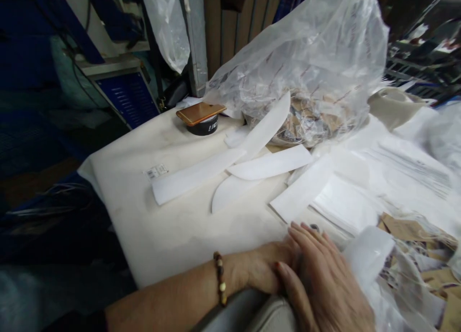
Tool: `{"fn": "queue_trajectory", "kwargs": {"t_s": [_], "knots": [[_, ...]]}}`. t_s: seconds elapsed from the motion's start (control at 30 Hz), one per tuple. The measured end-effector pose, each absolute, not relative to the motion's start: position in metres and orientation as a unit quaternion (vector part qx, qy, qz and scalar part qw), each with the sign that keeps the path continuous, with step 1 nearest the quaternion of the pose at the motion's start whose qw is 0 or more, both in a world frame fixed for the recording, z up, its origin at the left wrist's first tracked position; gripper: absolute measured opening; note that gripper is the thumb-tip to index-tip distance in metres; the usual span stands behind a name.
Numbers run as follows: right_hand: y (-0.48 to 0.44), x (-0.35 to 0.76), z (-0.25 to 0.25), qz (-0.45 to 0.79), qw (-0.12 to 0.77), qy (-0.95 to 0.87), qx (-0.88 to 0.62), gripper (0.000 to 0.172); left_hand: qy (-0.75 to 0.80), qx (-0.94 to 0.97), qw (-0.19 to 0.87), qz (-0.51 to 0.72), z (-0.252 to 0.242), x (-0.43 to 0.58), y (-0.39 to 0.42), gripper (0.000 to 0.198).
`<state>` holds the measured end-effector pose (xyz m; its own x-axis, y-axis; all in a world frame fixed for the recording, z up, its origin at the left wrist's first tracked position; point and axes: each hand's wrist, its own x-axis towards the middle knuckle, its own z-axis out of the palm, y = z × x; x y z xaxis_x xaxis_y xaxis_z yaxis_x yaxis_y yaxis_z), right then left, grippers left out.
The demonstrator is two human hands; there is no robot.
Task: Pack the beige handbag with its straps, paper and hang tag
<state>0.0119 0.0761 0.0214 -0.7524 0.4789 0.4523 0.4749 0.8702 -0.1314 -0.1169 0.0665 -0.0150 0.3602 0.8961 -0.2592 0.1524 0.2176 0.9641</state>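
My left hand (264,269), with a bead bracelet (220,279) on the wrist, rests on the cream cloth-covered table (173,236) near the front edge. My right hand (324,284) lies flat on top of it with the fingers stretched out, and it covers the left fingers. Neither hand shows anything in it. Just beyond the fingertips lies a white rectangular fabric piece (302,190). Several long white curved fabric strips (196,174) are spread over the middle of the table.
A big clear plastic bag (306,67) of brown tags stands at the back. A gold phone (200,113) lies on a black round tin (205,126). A small label (156,171) lies at left. White sheets and loose brown tags (406,228) are heaped at right.
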Motion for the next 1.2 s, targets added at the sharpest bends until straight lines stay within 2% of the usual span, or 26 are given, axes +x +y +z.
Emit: {"fn": "queue_trajectory", "kwargs": {"t_s": [0.07, 0.2, 0.3, 0.47, 0.57, 0.77, 0.87, 0.93, 1.0, 1.07, 1.2], "knots": [[0.08, 0.011, 0.017, -0.065, 0.192, -0.95, -0.237, 0.05, 0.442, 0.557, 0.632, 0.309, -0.013, -0.122, 0.06, 0.029], [0.086, 0.017, 0.005, -0.084, 0.119, -0.968, -0.205, 0.041, 0.475, 0.479, 0.632, 0.38, -0.011, -0.151, 0.012, 0.035], [0.089, 0.025, 0.002, -0.089, 0.074, -0.982, -0.149, 0.042, 0.493, 0.508, 0.611, 0.354, -0.009, -0.176, -0.038, 0.034], [0.095, 0.037, 0.0, -0.091, 0.065, -0.988, -0.11, 0.039, 0.448, 0.687, 0.5, 0.277, 0.003, -0.195, -0.071, 0.024], [0.098, 0.04, -0.003, -0.069, 0.063, -0.992, -0.088, 0.039, 0.403, 0.777, 0.416, 0.248, 0.005, -0.197, -0.062, 0.029], [0.096, 0.036, -0.004, -0.024, 0.084, -0.987, -0.135, 0.046, 0.4, 0.781, 0.412, 0.245, -0.018, -0.189, -0.045, 0.023], [0.094, 0.032, -0.002, -0.021, 0.071, -0.987, -0.143, 0.042, 0.419, 0.796, 0.356, 0.252, -0.023, -0.173, -0.043, 0.034], [0.092, 0.029, 0.0, -0.019, 0.073, -0.985, -0.155, 0.042, 0.49, 0.748, 0.366, 0.257, -0.019, -0.16, -0.039, 0.029], [0.089, 0.025, 0.001, -0.015, 0.075, -0.984, -0.162, 0.041, 0.632, 0.613, 0.41, 0.239, -0.011, -0.146, -0.031, 0.013], [0.084, 0.019, 0.003, -0.008, 0.071, -0.983, -0.172, 0.038, 0.708, 0.48, 0.468, 0.221, -0.006, -0.137, -0.023, 0.01], [0.077, 0.003, 0.007, 0.03, 0.125, -0.961, -0.245, 0.031, 0.606, 0.474, 0.571, 0.286, -0.017, -0.135, -0.026, 0.013]]}}
